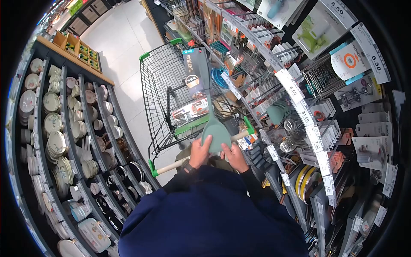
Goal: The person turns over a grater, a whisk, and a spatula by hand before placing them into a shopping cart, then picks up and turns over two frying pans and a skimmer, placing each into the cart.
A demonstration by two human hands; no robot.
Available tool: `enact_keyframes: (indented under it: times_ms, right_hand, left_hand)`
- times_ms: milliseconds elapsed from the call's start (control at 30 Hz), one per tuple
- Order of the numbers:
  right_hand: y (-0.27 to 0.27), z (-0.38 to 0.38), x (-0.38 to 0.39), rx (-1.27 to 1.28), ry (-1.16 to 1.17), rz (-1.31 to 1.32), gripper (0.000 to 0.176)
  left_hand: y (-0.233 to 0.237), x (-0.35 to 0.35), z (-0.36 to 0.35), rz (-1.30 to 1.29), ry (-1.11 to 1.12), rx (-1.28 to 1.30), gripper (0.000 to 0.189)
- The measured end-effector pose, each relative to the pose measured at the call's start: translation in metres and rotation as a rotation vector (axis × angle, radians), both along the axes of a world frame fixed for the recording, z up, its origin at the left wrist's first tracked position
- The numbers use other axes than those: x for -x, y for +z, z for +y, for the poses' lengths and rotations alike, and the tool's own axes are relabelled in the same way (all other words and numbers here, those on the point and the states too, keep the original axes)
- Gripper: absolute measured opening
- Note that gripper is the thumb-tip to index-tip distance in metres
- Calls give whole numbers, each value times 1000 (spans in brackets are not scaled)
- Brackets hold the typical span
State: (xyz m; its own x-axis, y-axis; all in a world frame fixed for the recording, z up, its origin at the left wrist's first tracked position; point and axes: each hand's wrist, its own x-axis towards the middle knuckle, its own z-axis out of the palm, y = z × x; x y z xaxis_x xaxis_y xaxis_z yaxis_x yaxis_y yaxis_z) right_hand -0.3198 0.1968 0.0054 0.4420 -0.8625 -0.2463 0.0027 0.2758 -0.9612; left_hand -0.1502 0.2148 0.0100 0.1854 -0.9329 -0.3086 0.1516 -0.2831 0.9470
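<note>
Pinching the spatula [215, 128] at its edges, left hand [200, 152] and right hand [234, 156]; cart [158, 75] between close shelves [64, 128].

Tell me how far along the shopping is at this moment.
Done: the cart already holds a packaged item. In hand: the left hand and right hand both grip the blade of a green spatula, its labelled handle pointing out above the cart. Left: the spatula is not yet in the cart.
</note>
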Motion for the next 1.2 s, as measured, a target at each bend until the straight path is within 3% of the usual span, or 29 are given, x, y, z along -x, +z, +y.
enact_keyframes:
  times_ms: [667, 867, 1033, 1200]
  right_hand:
    - [-1, 4, 1, 95, -39, 43, 41]
    - [2, 1, -4, 44, -36, 6, 41]
    - [11, -5, -5, 25, -31, -63, 41]
    - [13, -6, -6, 41, -41, -29, 42]
  left_hand:
    - [-9, 1, -5, 30, -5, 64, 44]
    - [-10, -9, -7, -121, -18, 148, 44]
    - [6, -10, -8, 69, -66, 152, 41]
    - [-3, -14, 0, 78, -165, 115, 38]
